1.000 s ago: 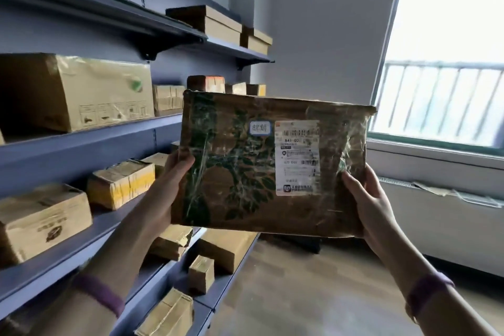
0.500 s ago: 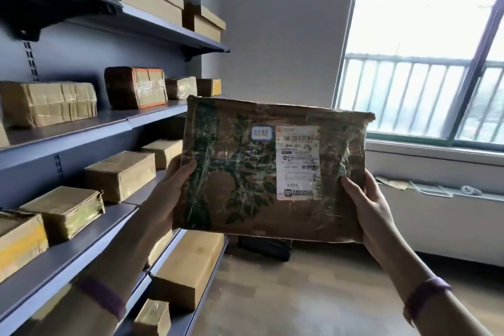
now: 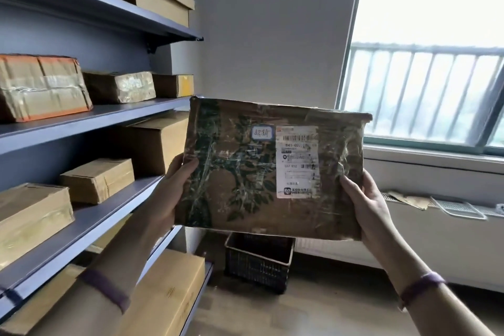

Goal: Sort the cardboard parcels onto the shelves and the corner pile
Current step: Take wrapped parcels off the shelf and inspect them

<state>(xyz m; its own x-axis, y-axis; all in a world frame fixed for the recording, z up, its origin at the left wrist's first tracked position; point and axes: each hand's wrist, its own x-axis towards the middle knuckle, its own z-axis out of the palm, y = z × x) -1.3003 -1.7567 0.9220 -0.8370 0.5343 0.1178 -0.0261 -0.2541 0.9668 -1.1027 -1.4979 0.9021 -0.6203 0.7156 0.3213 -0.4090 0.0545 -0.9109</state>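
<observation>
since half a second ago my view has slid further along the shelves (image 3: 114,114). the orange-edged box (image 3: 41,87) now sits at the left edge of the frame, and a dark crate (image 3: 259,262) on the floor shows plainly at lower centre, below the parcel. the flat parcel (image 3: 240,180) itself has stayed in the middle of the frame, held upright with its face toward me, clear of the shelves and resting on nothing.

my left hand (image 3: 170,194) grasps its left edge, thumb laid over the front and the other fingers hidden behind. my right hand (image 3: 366,204) grasps the lower right edge the same way, thumb on the front.

the parcel is brown with a dark leafy print under glossy wrap. a white shipping label (image 3: 297,161) sits right of centre on it, with a small blue-bordered sticker (image 3: 262,132) just left of the label's top. a purple band (image 3: 105,290) circles each wrist.

taped cardboard boxes (image 3: 96,180) stand on the shelves along the left of the frame. a bright window (image 3: 425,95) with railings fills the upper right.
</observation>
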